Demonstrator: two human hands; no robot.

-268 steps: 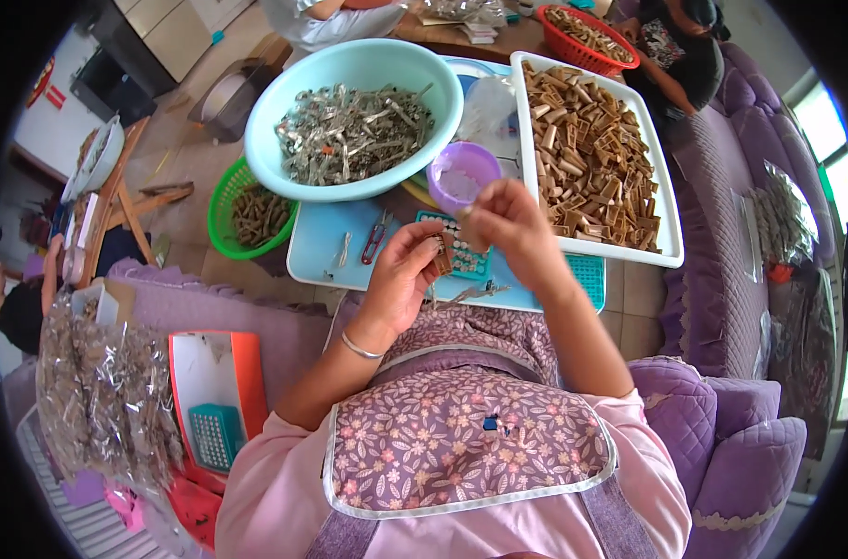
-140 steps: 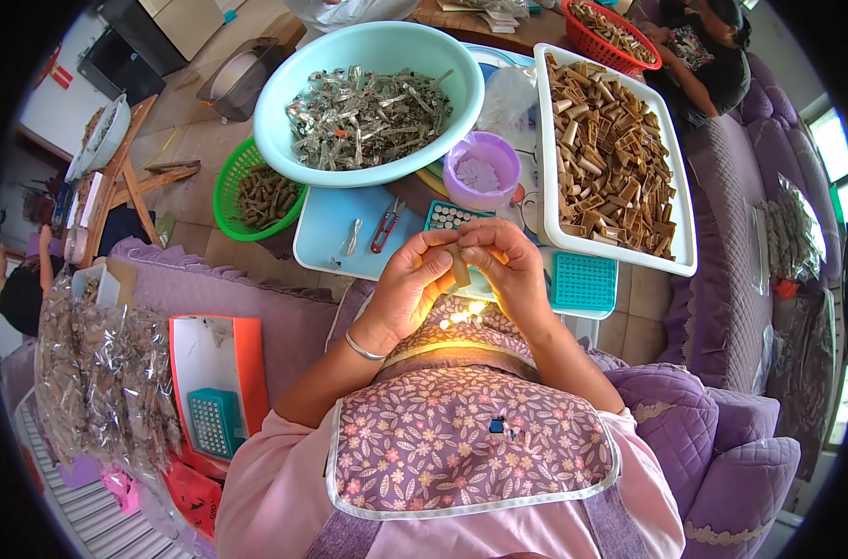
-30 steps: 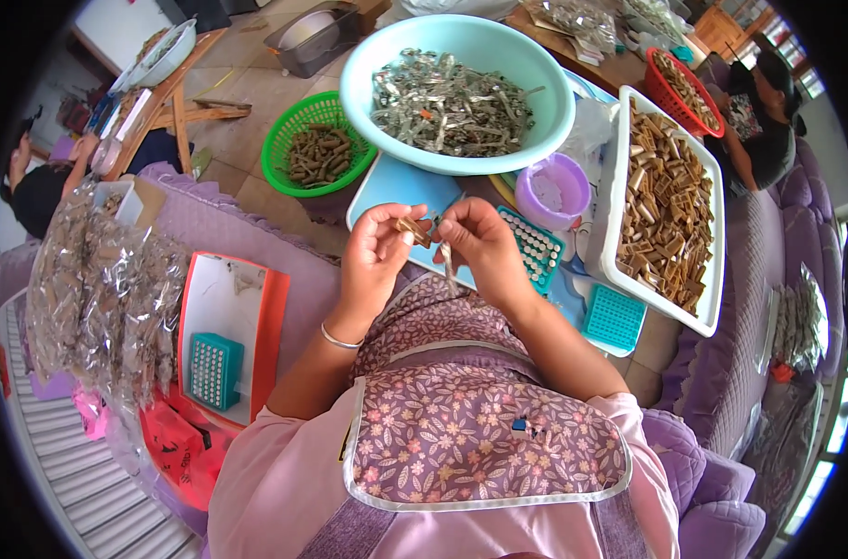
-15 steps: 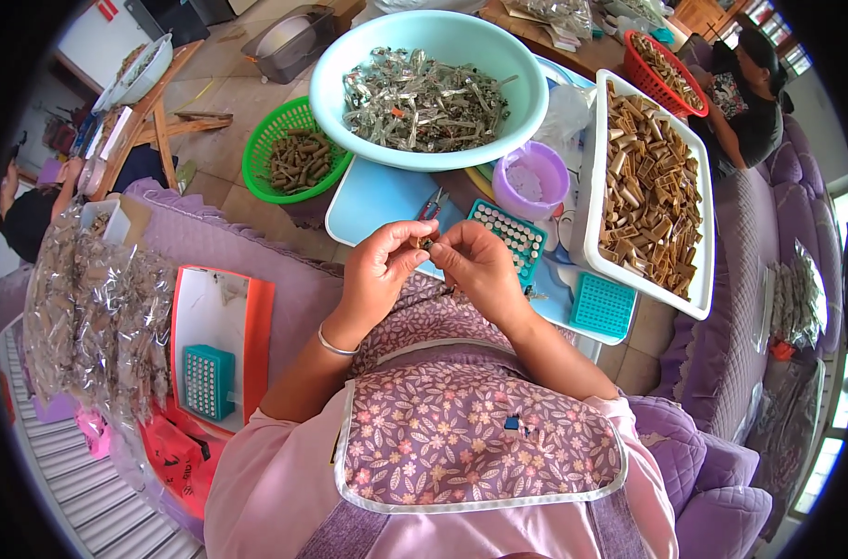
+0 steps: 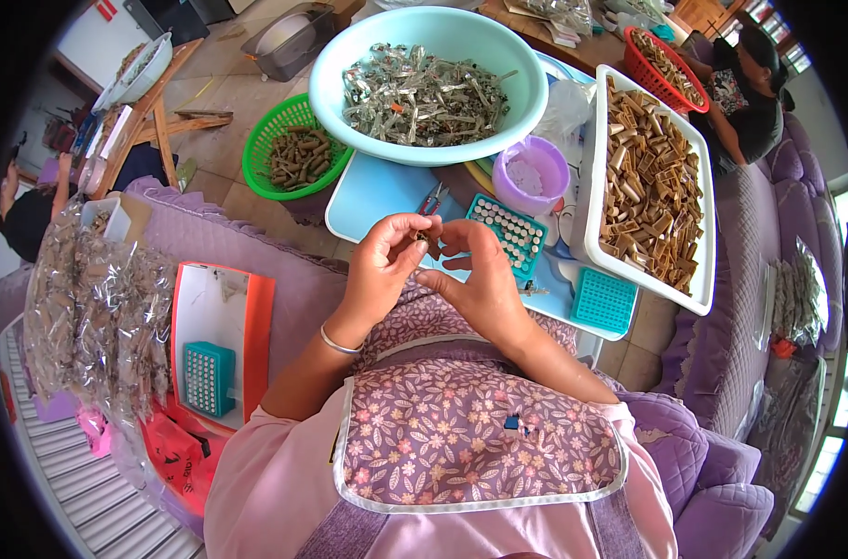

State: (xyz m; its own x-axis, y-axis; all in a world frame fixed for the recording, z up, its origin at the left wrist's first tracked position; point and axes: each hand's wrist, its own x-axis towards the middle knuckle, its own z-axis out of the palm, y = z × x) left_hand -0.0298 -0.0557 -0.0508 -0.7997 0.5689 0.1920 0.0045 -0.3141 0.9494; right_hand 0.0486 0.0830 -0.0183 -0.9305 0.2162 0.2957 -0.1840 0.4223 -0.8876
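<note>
My left hand [image 5: 384,265] pinches a small brownish piece [image 5: 423,239] between thumb and fingers, over my lap at the edge of a low blue table [image 5: 359,203]. The piece is mostly covered by the fingers, so its kind cannot be made out. Close beside it is my right hand [image 5: 484,284], thumb and forefinger spread apart, its fingertips near the piece. Just beyond the hands lie red-handled pliers [image 5: 431,201]. To their right, a teal rack [image 5: 508,236] holds rows of round white-topped pieces, with another teal rack [image 5: 603,303] at the table's right corner.
A pale blue basin [image 5: 424,155] of clear plastic parts stands ahead, a green basket [image 5: 254,172] of brown tubes left of it. Rightward are a purple bucket [image 5: 533,210] and a white tray [image 5: 592,191] of brown parts. Another person [image 5: 745,102] sits at the far right.
My right hand has come away from the piece: its thumb has dropped and parted from the forefinger. My left hand keeps its pinch, in nearly the same place.
</note>
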